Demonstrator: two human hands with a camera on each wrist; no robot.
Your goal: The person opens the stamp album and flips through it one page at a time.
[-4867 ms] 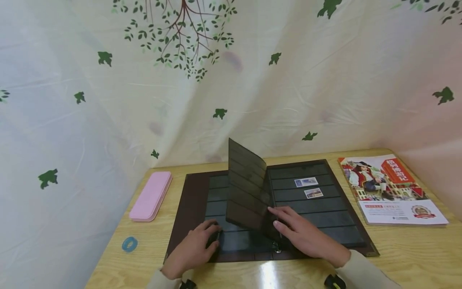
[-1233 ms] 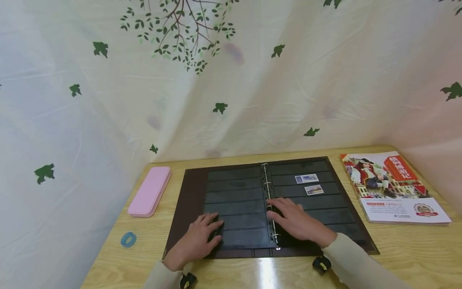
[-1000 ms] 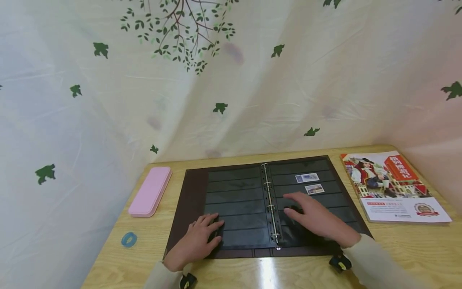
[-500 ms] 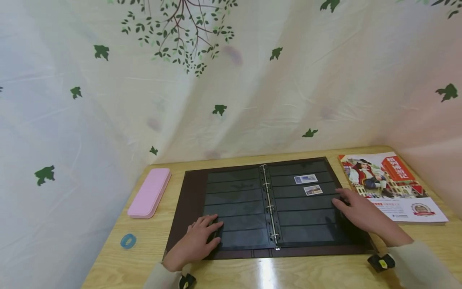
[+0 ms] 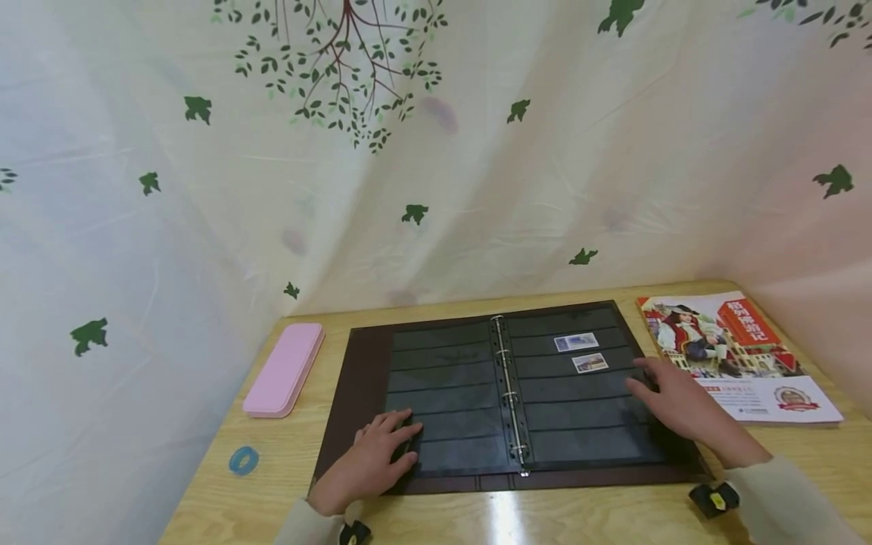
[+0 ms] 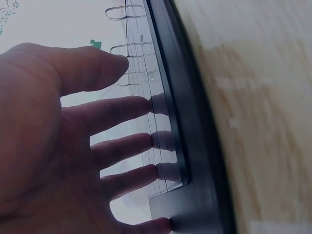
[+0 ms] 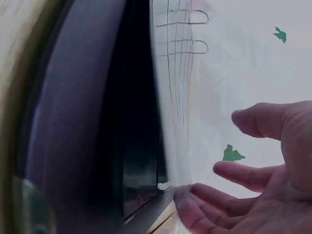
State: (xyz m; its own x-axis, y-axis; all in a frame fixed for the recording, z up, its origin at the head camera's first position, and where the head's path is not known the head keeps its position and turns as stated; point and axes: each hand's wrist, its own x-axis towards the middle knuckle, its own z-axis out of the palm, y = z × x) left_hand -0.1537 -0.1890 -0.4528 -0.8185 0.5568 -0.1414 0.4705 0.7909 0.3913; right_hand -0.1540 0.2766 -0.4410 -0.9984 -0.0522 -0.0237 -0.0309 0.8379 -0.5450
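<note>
A stamp album (image 5: 364, 363) with a dark brown cover lies spread on the table, its black strip-pocket pages held by metal rings (image 5: 509, 397). Two small postage stamps, an upper bluish stamp (image 5: 576, 342) and a lower stamp with a picture (image 5: 590, 363), sit on the right page. My left hand (image 5: 371, 458) rests its spread fingertips on the lower left page; in the left wrist view these fingers (image 6: 124, 146) meet the shiny page. At the right page's outer edge is my right hand (image 5: 688, 405), fingers relaxed, nothing held. Its fingertips (image 7: 187, 204) come right at the album's edge in the right wrist view.
A pink case (image 5: 284, 371) lies left of the album, with a blue ring-shaped roll (image 5: 244, 460) in front of it. To the right, partly behind my right hand, is an illustrated book (image 5: 742, 356). A printed curtain (image 5: 477, 174) hangs behind the wooden table (image 5: 211, 484).
The raised page now lies flat on the left, exposing the rings. My right hand has moved from the binding to the right page's outer edge. My left hand stays in about the same place.
</note>
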